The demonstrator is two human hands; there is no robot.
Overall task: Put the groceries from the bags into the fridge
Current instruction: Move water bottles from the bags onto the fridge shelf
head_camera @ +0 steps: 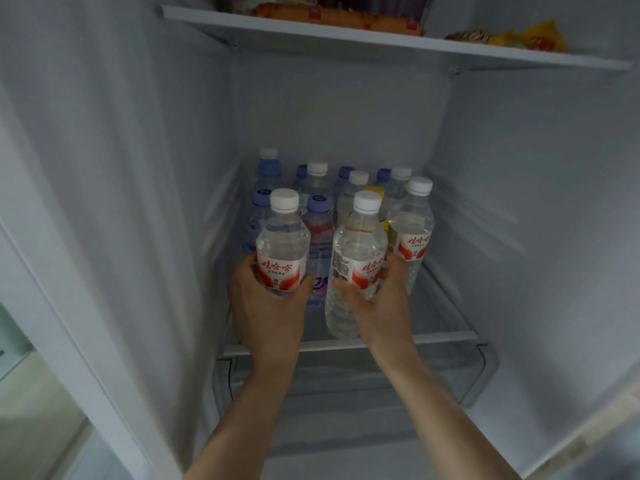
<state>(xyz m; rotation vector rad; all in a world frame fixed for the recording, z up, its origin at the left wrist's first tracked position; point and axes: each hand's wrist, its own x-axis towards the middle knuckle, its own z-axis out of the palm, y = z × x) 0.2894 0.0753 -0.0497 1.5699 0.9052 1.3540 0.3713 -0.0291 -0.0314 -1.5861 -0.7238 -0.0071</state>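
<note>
I have a water bottle in each hand, both with white caps and red-and-white labels, both upright at the front of the fridge's lower shelf (450, 337). My left hand (268, 306) wraps around the label of the left bottle (283, 242); my right hand (379, 303) grips the right bottle (356, 265) around its middle, thumb across the front. Whether either bottle's base already touches the shelf I cannot tell.

Just beside the right bottle, on its right, stands a third white-capped bottle (412, 230) with the same label. Between my two bottles a blue-capped bottle (318, 230) with a purple label stands just behind. A yellow-capped bottle (375, 194) peeks out behind the right one. Farther back, rows of blue-capped and white-capped bottles (317, 176) crowd the shelf up to the rear wall.

Open shelf remains at the front right corner and along the front edge. Below the shelf lip sits a clear drawer (478, 375). Overhead, the upper shelf (346, 38) carries packaged food (339, 17), well above the caps. The fridge's side walls close in on both sides.
</note>
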